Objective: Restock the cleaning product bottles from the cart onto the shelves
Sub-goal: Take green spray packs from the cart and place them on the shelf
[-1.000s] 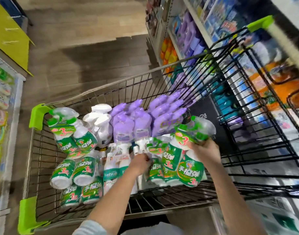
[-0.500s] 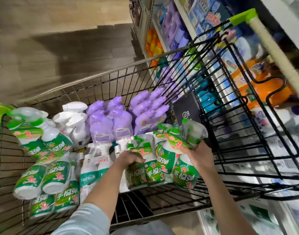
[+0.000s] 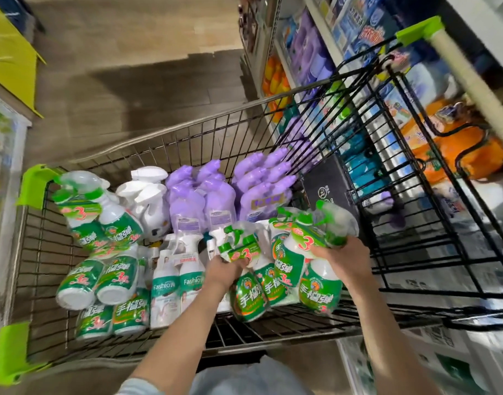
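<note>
Head: cart wall [image 3: 324, 124] between bottles [image 3: 187, 201], shelves [image 3: 283, 64]

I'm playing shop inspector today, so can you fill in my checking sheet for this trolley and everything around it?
Surface: wire cart, its floor partly bare at the near end.
Job's things: green-label spray packs, purple bottles, white Fashion bottles and white trigger bottles, all in the cart.
Clutter: a black box against the cart's right wall.
Grippers: left hand grips the middle green pack near its top; right hand grips the right green pack near its top.
Cables: nothing seen.
Surroundings: stocked shelves on the right, wooden floor ahead.
</note>
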